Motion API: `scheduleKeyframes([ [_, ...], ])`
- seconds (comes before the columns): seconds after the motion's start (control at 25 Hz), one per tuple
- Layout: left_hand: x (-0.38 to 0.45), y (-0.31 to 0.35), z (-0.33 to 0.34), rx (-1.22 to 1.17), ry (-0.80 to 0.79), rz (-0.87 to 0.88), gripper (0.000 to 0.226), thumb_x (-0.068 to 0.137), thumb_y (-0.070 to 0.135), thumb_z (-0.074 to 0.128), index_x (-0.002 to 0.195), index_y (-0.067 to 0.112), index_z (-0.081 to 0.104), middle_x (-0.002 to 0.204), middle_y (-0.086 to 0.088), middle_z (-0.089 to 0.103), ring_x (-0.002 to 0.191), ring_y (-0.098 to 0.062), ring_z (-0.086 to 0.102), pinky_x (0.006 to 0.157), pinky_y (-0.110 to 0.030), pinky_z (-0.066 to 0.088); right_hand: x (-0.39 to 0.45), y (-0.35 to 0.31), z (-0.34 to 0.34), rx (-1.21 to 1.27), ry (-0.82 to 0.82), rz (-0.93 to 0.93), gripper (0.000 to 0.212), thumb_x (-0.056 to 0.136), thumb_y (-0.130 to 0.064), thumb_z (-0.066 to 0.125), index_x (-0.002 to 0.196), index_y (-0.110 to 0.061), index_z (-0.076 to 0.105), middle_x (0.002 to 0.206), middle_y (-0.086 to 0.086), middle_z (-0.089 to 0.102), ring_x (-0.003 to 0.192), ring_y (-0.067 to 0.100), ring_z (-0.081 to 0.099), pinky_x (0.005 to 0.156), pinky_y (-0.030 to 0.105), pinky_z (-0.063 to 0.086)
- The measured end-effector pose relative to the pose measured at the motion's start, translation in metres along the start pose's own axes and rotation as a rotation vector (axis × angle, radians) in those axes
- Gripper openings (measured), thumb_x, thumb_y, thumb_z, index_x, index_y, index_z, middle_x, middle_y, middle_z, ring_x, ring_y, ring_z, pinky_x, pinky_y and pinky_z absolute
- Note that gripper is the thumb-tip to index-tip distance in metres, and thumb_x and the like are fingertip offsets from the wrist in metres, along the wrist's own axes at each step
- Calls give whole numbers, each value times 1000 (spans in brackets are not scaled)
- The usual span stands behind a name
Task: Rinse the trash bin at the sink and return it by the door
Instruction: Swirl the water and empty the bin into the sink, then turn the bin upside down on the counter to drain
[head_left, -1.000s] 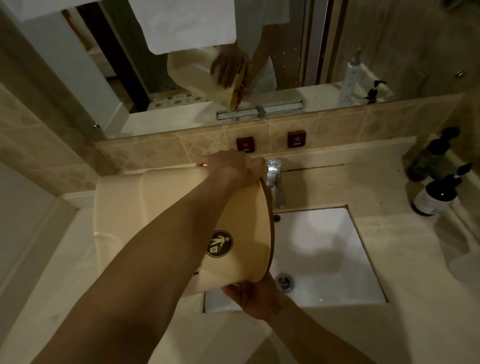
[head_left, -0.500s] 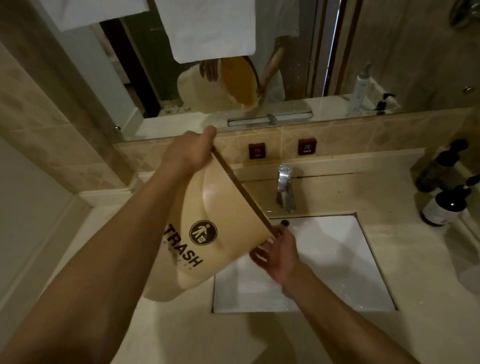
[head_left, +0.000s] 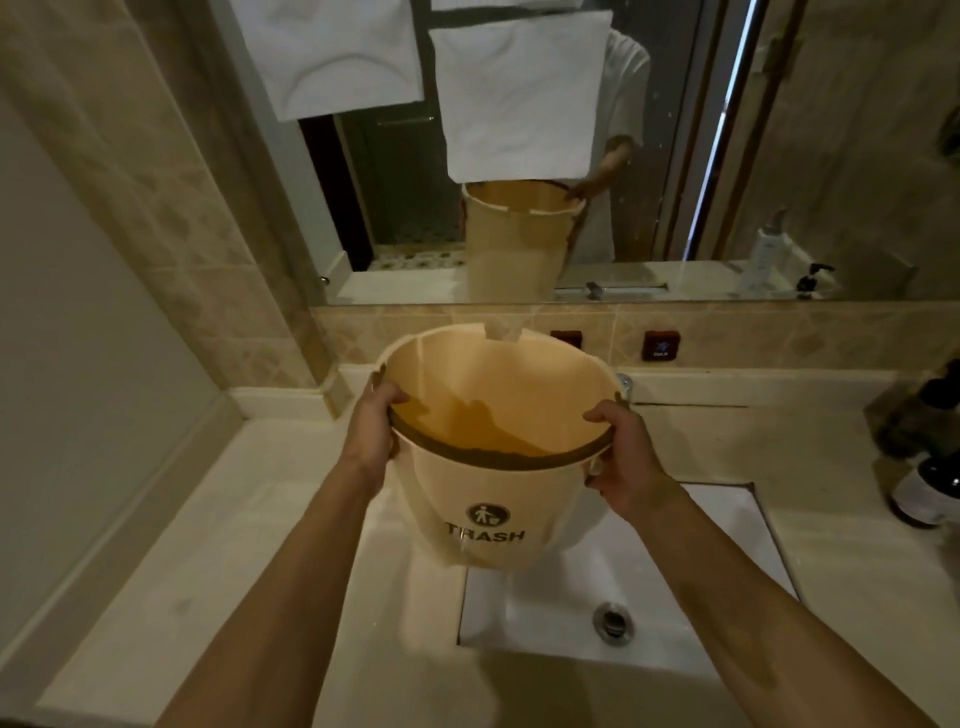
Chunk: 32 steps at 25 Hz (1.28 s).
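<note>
Both forearms are reaching in from the bottom edge; the left hand (head_left: 371, 423) and right hand (head_left: 626, 457) are each curling over opposite sides of the rim of the trash bin (head_left: 488, 499), fingers pressed together outside, thumbs hooking inside. The bin is hanging upright, mouth up, "TRASH" label facing the camera, above the left part of the white sink (head_left: 649, 587), drain (head_left: 613, 621) showing below. Behind, the faucet (head_left: 625, 385) is peeking past the rim, and the mirror (head_left: 675, 156) is reflecting the bin.

Dim, warm light — soft shadows, edges bowed by the wide lens, perhaps slightly blurred
</note>
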<state>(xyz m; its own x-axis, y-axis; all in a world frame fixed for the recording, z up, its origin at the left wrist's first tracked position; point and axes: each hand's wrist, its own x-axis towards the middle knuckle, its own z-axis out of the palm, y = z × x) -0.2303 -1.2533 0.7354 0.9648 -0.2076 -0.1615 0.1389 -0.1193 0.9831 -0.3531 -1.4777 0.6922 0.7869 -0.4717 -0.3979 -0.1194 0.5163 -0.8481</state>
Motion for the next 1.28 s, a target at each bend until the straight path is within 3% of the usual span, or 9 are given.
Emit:
scheduleKeyframes([
  [0.08, -9, -3, 7, -19, 7, -4, 10, 76, 30, 49, 84, 28, 54, 73, 3, 47, 60, -12, 42, 53, -29, 27, -5, -6, -7, -59, 15, -2, 63, 64, -26, 60, 126, -20, 57, 107, 9, 60, 97, 28, 53, 69, 34, 42],
  [0.24, -20, 2, 19, -56, -38, 31, 23, 67, 30, 49, 87, 33, 58, 82, 3, 54, 76, -17, 48, 65, -34, 37, -14, -20, -21, -91, 18, -95, 44, 70, -16, 54, 112, -28, 59, 109, 7, 58, 102, 30, 53, 80, 43, 44],
  [0.32, -21, 4, 21, -31, -93, 65, 31, 65, 28, 50, 94, 37, 59, 90, 0, 56, 85, -21, 51, 70, -38, 45, -17, -29, -31, -94, -2, -186, 56, 61, -14, 52, 114, -30, 57, 110, 8, 58, 100, 31, 53, 77, 43, 47],
  [0.44, -21, 10, 25, 2, -188, 98, 43, 63, 24, 52, 102, 42, 58, 105, -7, 57, 96, -28, 55, 77, -49, 55, -20, -42, -45, -160, -58, -324, 76, 55, -11, 53, 130, -20, 51, 109, 12, 56, 91, 28, 52, 58, 28, 49],
  [0.56, -20, 21, 27, -23, -158, 168, 48, 61, 22, 53, 107, 33, 61, 88, -1, 59, 83, -25, 55, 68, -42, 53, -24, -50, -51, -167, -82, -369, 79, 54, -8, 54, 133, -12, 49, 104, 14, 54, 87, 29, 52, 55, 28, 48],
  [0.68, -22, 32, 25, -53, -136, 300, 33, 61, 18, 53, 81, 42, 65, 65, 14, 55, 66, -11, 54, 58, -32, 44, -28, -61, -48, -168, -112, -430, 81, 57, -7, 55, 138, -14, 46, 113, 15, 56, 95, 31, 57, 65, 31, 54],
  [0.8, -24, 42, 26, -100, -110, 422, 31, 63, 15, 53, 69, 44, 62, 65, 20, 56, 63, -2, 54, 58, -27, 43, -35, -80, -42, -174, -95, -500, 80, 59, -8, 56, 138, -17, 46, 115, 12, 57, 95, 27, 59, 63, 25, 54],
  [1.0, -28, 50, 36, -218, -101, 524, 27, 60, 12, 53, 62, 38, 60, 64, 16, 55, 61, -3, 54, 52, -19, 44, -47, -104, -42, -237, -49, -619, 71, 63, -13, 57, 133, -26, 51, 116, 6, 58, 104, 28, 58, 73, 34, 50],
  [1.28, -34, 63, 53, -290, -145, 647, 32, 62, 7, 51, 61, 38, 61, 56, 17, 51, 52, 0, 49, 47, -14, 41, -61, -125, -49, -231, -33, -723, 57, 61, -10, 56, 114, -31, 59, 97, -3, 61, 90, 17, 58, 67, 25, 49],
])
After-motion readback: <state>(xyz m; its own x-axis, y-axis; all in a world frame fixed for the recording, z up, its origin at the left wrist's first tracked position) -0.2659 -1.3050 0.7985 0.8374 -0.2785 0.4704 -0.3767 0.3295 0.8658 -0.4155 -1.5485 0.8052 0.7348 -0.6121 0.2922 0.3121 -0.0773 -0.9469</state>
